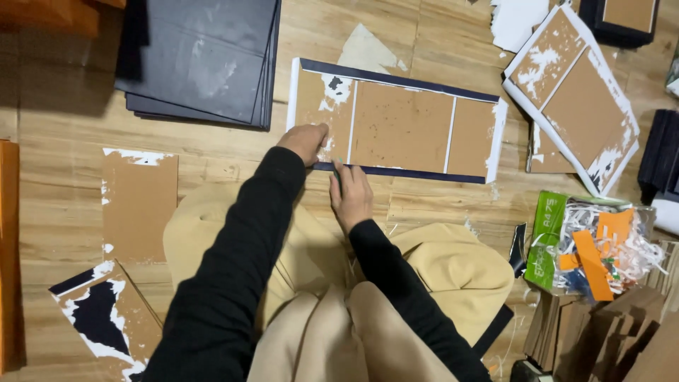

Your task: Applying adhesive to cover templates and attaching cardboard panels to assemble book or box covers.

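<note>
Cardboard panel [399, 126] on floor: left hand [305, 141] curled, right hand [350, 194] flat, both pressing its near edge.

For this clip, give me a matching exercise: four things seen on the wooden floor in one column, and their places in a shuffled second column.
Things:
1. Stack of dark navy sheets
2. Long brown three-panel cardboard cover with navy edging
3. Clear bag of shredded white paper and orange scraps
4. Plain brown cardboard rectangle

Places:
A. Right of the knees
B. Under the left hand and right hand
C. Top left
D. Left of the left sleeve

Pairs: 1-C, 2-B, 3-A, 4-D
</note>
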